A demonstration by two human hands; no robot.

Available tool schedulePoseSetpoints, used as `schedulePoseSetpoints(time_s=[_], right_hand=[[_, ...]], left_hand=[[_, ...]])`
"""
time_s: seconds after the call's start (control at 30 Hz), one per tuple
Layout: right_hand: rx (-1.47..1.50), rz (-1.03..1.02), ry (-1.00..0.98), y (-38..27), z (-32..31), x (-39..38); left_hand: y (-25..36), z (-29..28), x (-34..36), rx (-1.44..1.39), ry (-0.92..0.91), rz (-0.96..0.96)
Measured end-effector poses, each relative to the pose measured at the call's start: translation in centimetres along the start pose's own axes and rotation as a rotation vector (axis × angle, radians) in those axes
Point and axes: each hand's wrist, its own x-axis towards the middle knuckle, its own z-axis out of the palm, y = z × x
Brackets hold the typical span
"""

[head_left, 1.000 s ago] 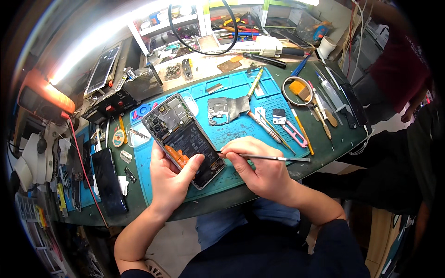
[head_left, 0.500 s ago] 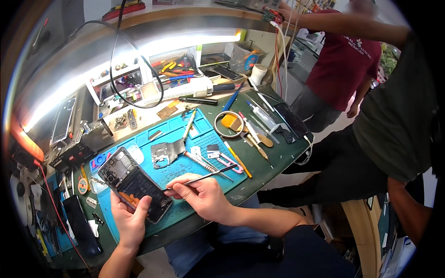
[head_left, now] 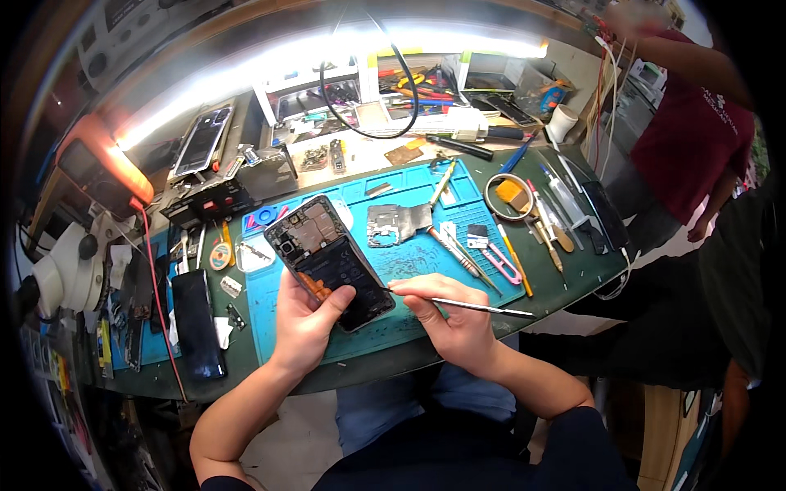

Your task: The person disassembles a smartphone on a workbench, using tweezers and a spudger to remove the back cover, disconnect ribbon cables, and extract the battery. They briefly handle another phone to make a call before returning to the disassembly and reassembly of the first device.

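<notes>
My left hand (head_left: 304,331) is closed round an opened smartphone (head_left: 313,227) held tilted over the blue silicone mat (head_left: 285,349). Its circuit board, black battery (head_left: 344,270) and orange flex part (head_left: 309,281) show, with my thumb lying over the lower part. My right hand (head_left: 458,331) grips a thin metal pry tool (head_left: 499,310), its tip at the battery's right edge. A detached dark plate (head_left: 396,225) lies on the mat beyond the phone, beside screwdrivers (head_left: 450,254).
A dark phone (head_left: 198,327) lies left, near an orange multimeter (head_left: 100,168) and power supply (head_left: 202,204). A tape roll (head_left: 490,204), syringe (head_left: 573,207) and tools cover the right side. A cable loop (head_left: 368,135) hangs above. Two people (head_left: 679,164) (head_left: 720,278) stand at the right.
The camera view swung toward the people half a second ago and has swung back. My hands still hold the phone and tool in much the same pose, the tool's tip still at the battery edge.
</notes>
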Motion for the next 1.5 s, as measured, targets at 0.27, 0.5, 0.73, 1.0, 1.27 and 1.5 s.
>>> schedulePoseSetpoints(time_s=[0.27, 0.5, 0.73, 1.0, 1.27, 1.5], right_hand=[[0.231, -0.104, 0.062, -0.1, 1.2, -0.9], [-0.129, -0.332, 0.037, -2.1, 2.7, -0.8], [-0.153, -0.348, 0.001, -2.9, 3.4, -0.8], [0.15, -0.143, -0.044, -2.5, 3.4, -0.6], [0.436, 0.232, -0.103, -2.3, 2.5, -0.2], [-0.237, 0.32, -0.037, -3.2, -2.8, 0.6]], left_hand=[[1.0, 1.5, -0.1, -0.128, 0.044, 0.051], [1.9, 1.6, -1.2, 0.094, 0.133, 0.152], [3.8, 1.4, -2.7, 0.207, 0.132, 0.102], [4.1, 1.3, -2.8, 0.248, 0.118, 0.112], [3.3, 3.2, -2.5, 0.204, 0.198, 0.11], [1.7, 2.5, -1.8, 0.269, 0.155, 0.216]])
